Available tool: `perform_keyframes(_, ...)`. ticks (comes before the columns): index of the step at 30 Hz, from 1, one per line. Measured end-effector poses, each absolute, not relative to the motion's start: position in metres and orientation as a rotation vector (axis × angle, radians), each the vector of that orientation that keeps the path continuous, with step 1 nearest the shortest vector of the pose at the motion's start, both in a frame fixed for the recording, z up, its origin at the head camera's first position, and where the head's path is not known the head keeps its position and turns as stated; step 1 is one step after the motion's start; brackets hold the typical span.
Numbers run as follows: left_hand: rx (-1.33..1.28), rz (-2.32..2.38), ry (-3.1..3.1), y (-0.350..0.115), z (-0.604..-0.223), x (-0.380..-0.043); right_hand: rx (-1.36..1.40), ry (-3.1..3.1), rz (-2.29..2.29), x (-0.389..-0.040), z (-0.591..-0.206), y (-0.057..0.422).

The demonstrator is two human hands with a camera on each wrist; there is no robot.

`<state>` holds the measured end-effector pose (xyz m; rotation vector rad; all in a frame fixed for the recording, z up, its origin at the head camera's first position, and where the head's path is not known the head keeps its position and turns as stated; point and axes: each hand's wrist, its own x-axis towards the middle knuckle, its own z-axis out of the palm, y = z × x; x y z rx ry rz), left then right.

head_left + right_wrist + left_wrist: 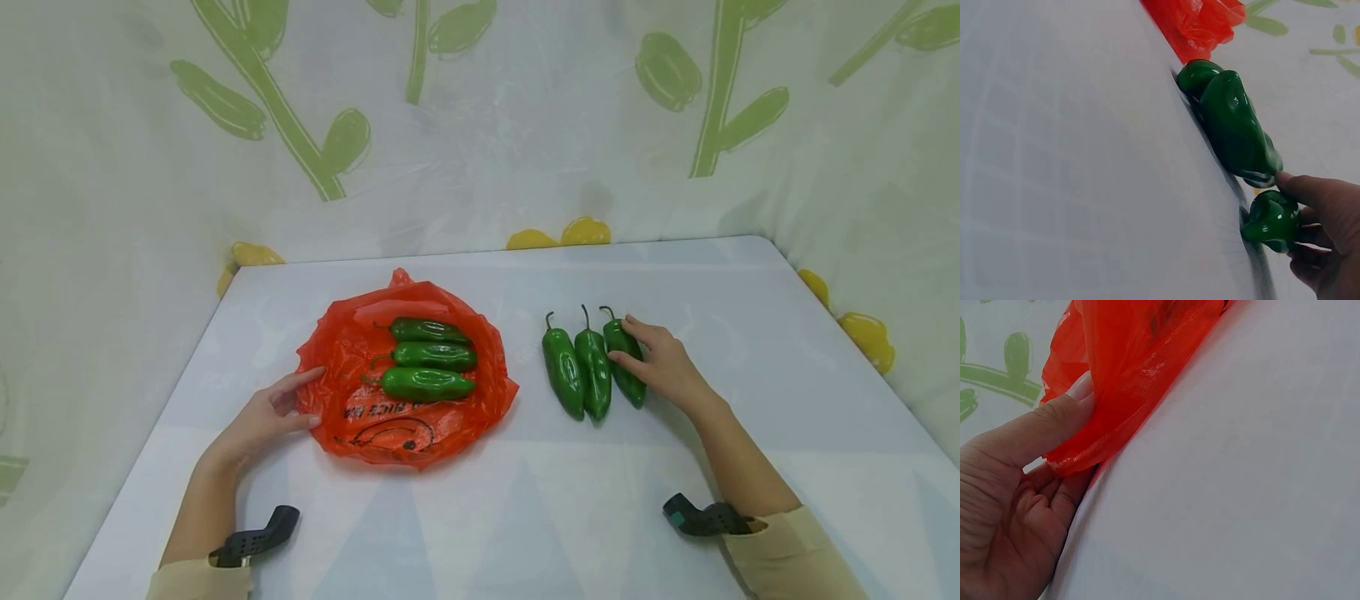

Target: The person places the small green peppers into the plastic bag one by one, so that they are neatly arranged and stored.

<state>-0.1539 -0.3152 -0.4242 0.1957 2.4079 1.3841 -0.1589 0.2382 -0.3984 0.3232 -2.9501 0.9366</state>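
A crinkled red plastic bag (450,433) lies spread on the table with its rim turned up. Three green peppers (429,384) rest inside it, side by side, stems to the left. My left hand (262,419) pinches the bag's left rim, thumb over the film and fingers beneath, as the left wrist view also shows. To the right of the bag, three more green peppers lie in a row, stems up. My right hand (660,364) holds the rightmost pepper (624,354) between thumb and fingers, the thumb beside the middle pepper (593,375). The leftmost pepper (563,373) touches the middle one.
A white table (570,508) carries everything. Behind it and along its sides hangs pale cloth (525,150) printed with green stems and leaves and yellow shapes. Each wrist wears a black camera mount (258,537).
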Motion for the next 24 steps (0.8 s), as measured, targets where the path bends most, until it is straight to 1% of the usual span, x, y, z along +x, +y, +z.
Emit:
perform_keyframes(8, 0.188, 1.371, 2.421, -0.3139, -0.4236, -0.1531, 0.286, -2.905, 0.941, -0.1609, -0.4019, 0.2394)
perform_keyframes(17, 0.185, 1.368, 2.424, -0.3134, -0.4229, -0.1532, 0.185, -2.918, 0.985, -0.1625, -0.4043, 0.2401)
perform_keyframes(24, 0.192, 1.368, 2.421, -0.3138, -0.4225, -0.1531, -0.033, -3.011, 1.011, -0.1587, -0.3964, 0.2371)
